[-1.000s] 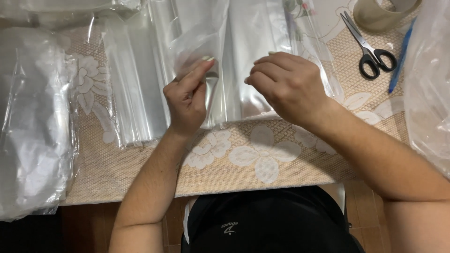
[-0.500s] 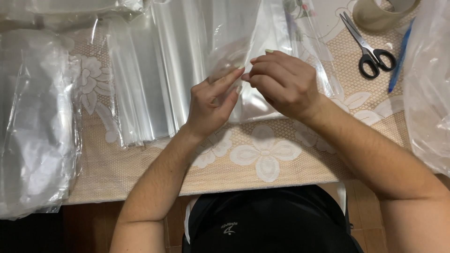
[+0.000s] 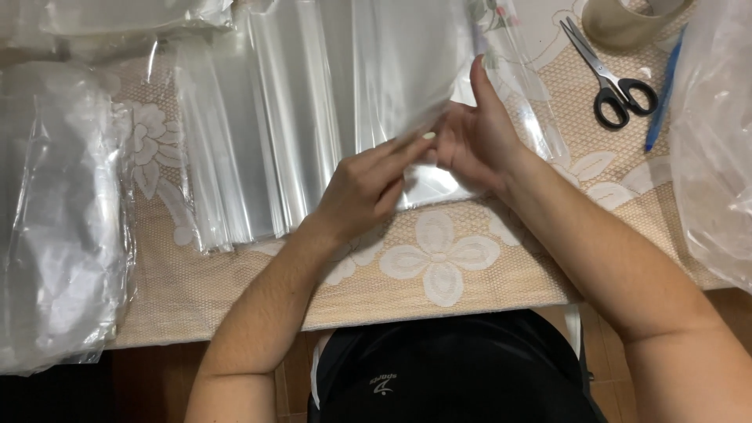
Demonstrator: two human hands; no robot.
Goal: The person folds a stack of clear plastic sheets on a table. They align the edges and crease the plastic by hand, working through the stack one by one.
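Note:
Both of my hands meet over the middle of the table on one clear plastic bag [image 3: 407, 70] that rises away from me. My left hand [image 3: 364, 188] pinches the bag's near edge with thumb and fingertips. My right hand [image 3: 478, 137] holds the same edge from the right, thumb pointing up behind the film. Under the bag lie spread stacks of flat clear bags [image 3: 251, 149], overlapping in long strips across the beige floral tablecloth [image 3: 439, 258].
A bulky bundle of clear plastic [image 3: 55, 219] fills the left side, and another plastic bundle [image 3: 717, 133] the right edge. Black-handled scissors [image 3: 611, 74], a blue pen [image 3: 664, 94] and a roll of tape [image 3: 627, 19] lie at the far right. The table's front edge runs just before my lap.
My left hand moved right to join the right hand. Together they took hold of one bag and lifted it; my right hand turned palm inward with the thumb up.

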